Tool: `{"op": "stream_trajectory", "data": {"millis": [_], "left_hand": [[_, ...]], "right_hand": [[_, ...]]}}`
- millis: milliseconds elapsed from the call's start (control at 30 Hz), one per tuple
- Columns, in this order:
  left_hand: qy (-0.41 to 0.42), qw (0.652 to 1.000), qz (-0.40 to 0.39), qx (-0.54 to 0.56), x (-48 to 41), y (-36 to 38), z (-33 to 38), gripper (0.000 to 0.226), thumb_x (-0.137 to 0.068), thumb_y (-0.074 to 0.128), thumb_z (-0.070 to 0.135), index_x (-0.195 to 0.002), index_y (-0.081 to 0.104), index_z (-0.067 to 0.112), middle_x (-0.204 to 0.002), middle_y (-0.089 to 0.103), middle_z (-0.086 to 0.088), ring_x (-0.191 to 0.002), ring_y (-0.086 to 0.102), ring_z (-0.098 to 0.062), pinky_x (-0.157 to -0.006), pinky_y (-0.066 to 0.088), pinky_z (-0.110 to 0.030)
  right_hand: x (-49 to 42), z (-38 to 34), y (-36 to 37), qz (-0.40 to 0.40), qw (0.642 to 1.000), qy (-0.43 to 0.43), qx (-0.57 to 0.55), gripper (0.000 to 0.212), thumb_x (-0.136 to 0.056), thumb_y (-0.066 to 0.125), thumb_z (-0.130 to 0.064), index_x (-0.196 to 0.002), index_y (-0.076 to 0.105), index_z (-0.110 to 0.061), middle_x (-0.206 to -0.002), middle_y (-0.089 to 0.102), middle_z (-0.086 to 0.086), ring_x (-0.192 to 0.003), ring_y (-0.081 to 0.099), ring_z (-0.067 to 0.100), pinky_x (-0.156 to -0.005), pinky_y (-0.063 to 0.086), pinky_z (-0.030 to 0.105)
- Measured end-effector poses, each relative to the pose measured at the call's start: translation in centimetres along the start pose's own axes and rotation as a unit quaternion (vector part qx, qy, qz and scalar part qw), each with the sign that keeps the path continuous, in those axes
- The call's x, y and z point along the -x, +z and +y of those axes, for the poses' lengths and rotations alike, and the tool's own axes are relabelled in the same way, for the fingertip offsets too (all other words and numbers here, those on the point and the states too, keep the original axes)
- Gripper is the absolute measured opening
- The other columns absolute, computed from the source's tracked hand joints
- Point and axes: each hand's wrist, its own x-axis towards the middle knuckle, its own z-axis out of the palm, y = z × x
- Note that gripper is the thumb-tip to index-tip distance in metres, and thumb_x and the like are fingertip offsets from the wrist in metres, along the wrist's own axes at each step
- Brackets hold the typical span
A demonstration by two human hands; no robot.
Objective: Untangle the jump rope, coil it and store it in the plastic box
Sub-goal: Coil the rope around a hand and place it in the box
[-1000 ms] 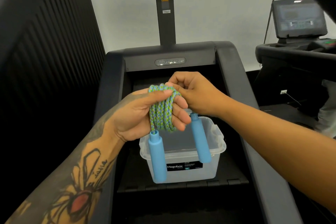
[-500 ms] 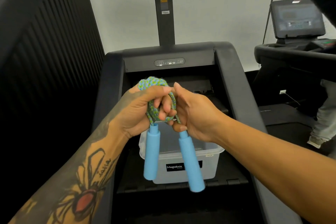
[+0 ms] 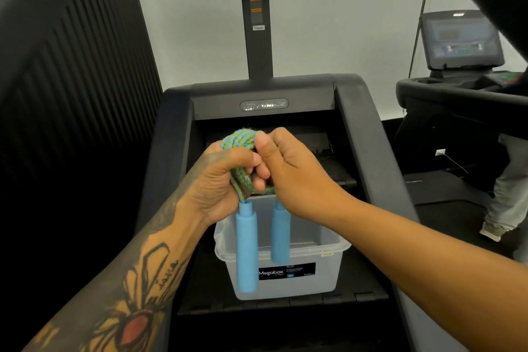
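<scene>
- Blue-green braided jump rope (image 3: 239,138) is coiled in a bundle, held above the clear plastic box (image 3: 285,286).
- Left hand (image 3: 221,180) has its fingers closed around the coil; loops come out above the thumb.
- Right hand (image 3: 288,164) pinches the coil from the right, thumb on top.
- Two blue handles (image 3: 246,248) hang down from under the fingers, in front of the box.
</scene>
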Motion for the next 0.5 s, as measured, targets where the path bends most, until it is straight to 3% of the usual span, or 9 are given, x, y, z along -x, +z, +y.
{"op": "stream_trajectory", "data": {"millis": [67, 133, 200, 300, 400, 500], "left_hand": [[0.000, 0.999, 0.032, -0.007, -0.8, -0.1, -0.4, 0.005, -0.065, 0.052, -0.002, -0.066, 0.057, -0.004, -0.054, 0.059, -0.010, -0.044, 0.053, -0.016, -0.047, 0.047, -0.023], [-0.003, 0.997, 0.076, -0.018, -1.7, -0.6, -1.0, 0.021, -0.069, 0.055, -0.003, -0.087, 0.064, -0.010, -0.073, 0.066, -0.019, -0.062, 0.059, -0.023, -0.060, 0.053, -0.031], [-0.015, 0.990, 0.124, -0.072, -2.2, -1.1, -1.9, 0.029, -0.072, 0.062, 0.006, -0.100, 0.064, -0.003, -0.096, 0.069, -0.027, -0.080, 0.063, -0.032, -0.070, 0.053, -0.044], [-0.037, 0.982, 0.144, -0.120, -2.8, -1.4, -3.1, 0.006, -0.087, 0.060, 0.013, -0.093, 0.060, 0.012, -0.095, 0.068, -0.021, -0.080, 0.067, -0.034, -0.066, 0.050, -0.044], [-0.055, 0.974, 0.153, -0.155, -3.8, -2.0, -4.0, 0.015, -0.091, 0.054, 0.011, -0.106, 0.057, 0.012, -0.095, 0.070, -0.013, -0.075, 0.072, -0.027, -0.058, 0.054, -0.038], [-0.080, 0.967, 0.134, -0.201, -4.7, -3.1, -4.9, 0.023, -0.093, 0.050, 0.011, -0.114, 0.058, 0.016, -0.096, 0.072, -0.007, -0.075, 0.073, -0.021, -0.058, 0.053, -0.039]], "right_hand": [[-0.6, 0.4, 0.1, 0.040, 0.999, 0.002, 0.011, 0.028, -0.102, 0.043, -0.028, -0.084, 0.042, -0.006, -0.057, 0.052, -0.008, -0.047, 0.050, 0.002, -0.050, 0.043, 0.016], [-1.3, 1.0, -0.1, 0.084, 0.993, -0.005, 0.079, 0.029, -0.100, 0.046, -0.031, -0.080, 0.040, -0.011, -0.061, 0.051, -0.006, -0.051, 0.045, 0.002, -0.049, 0.039, 0.014], [-1.8, 1.6, -0.4, 0.116, 0.986, 0.003, 0.123, 0.031, -0.100, 0.047, -0.034, -0.076, 0.039, -0.015, -0.065, 0.046, -0.007, -0.053, 0.041, 0.001, -0.051, 0.037, 0.013], [-2.9, 2.9, -0.7, 0.127, 0.984, 0.027, 0.123, 0.031, -0.099, 0.047, -0.035, -0.076, 0.041, -0.016, -0.068, 0.046, -0.006, -0.059, 0.042, 0.004, -0.053, 0.037, 0.013], [-3.9, 4.7, -0.8, 0.116, 0.988, 0.055, 0.085, 0.027, -0.098, 0.050, -0.034, -0.078, 0.045, -0.017, -0.072, 0.051, -0.003, -0.066, 0.048, 0.011, -0.063, 0.044, 0.027], [-4.8, 5.9, -0.6, 0.109, 0.988, 0.081, 0.073, 0.025, -0.098, 0.052, -0.031, -0.093, 0.052, -0.006, -0.081, 0.057, 0.003, -0.070, 0.051, 0.011, -0.068, 0.047, 0.033]]}}
